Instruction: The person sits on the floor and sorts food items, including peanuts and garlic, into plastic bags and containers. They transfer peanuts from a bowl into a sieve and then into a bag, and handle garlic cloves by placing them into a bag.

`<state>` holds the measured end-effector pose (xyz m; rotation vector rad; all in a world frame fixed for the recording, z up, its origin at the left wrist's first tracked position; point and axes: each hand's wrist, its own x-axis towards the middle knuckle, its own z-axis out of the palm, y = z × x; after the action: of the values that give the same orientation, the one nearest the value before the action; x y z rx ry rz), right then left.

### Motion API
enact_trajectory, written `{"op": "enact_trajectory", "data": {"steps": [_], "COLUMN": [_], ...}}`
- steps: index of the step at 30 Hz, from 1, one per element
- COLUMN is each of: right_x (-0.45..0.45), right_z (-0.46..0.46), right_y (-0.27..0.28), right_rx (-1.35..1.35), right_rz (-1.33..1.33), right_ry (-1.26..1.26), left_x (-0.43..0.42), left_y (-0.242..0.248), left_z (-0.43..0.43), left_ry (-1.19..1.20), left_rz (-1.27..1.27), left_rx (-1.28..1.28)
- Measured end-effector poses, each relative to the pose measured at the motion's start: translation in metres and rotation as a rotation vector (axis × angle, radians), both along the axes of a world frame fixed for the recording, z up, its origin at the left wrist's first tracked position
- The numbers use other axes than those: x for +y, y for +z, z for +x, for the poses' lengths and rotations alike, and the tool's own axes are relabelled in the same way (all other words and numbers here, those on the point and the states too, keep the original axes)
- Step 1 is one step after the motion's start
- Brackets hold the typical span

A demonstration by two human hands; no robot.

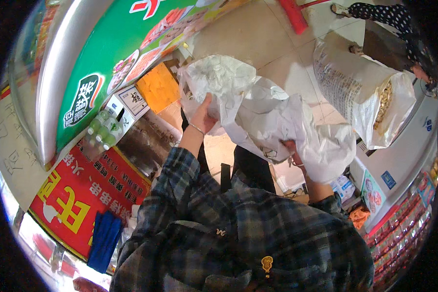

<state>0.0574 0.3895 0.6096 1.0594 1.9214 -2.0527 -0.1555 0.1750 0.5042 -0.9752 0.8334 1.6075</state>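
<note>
A large, crumpled white plastic sack (262, 109) stretches between my two hands, above the tiled floor and my legs. My left hand (205, 115) grips its left part, with the thumb on top of the plastic and the other fingers mostly hidden. Folds of the sack partly cover my right hand (294, 151), which holds the lower right part. To the right stands another white woven sack (335, 87), its mouth showing small light-brown pieces inside.
Green-capped bottles (105, 129) and cartons (133, 100) stand at left beside a green freezer (84, 65). A red printed banner (73, 197) lies below them. A white counter (398, 168) is at right. Another person's dotted trouser leg (383, 16) shows at the upper right.
</note>
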Motion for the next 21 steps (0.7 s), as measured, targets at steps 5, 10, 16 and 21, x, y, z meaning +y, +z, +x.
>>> {"op": "enact_trajectory", "data": {"steps": [5, 10, 16, 21], "right_x": [-0.006, -0.031, -0.103, -0.104], "right_z": [-0.016, -0.08, -0.143, -0.162], "right_y": [-0.027, -0.08, -0.097, -0.092], "right_rx": [-0.37, -0.345, -0.381, -0.45], "right_rz": [-0.475, -0.135, 0.229, 0.124], "right_ry": [-0.35, -0.157, 0.438, 0.589], "left_x": [0.002, -0.028, -0.041, -0.052], "left_y": [0.006, 0.003, 0.012, 0.013], "left_z": [0.012, 0.028, 0.023, 0.023], "left_ry": [-0.213, -0.338, -0.547, -0.413], "left_rz": [-0.237, -0.148, -0.129, 0.073], "left_rx": [0.329, 0.459, 0.531, 0.461]}}
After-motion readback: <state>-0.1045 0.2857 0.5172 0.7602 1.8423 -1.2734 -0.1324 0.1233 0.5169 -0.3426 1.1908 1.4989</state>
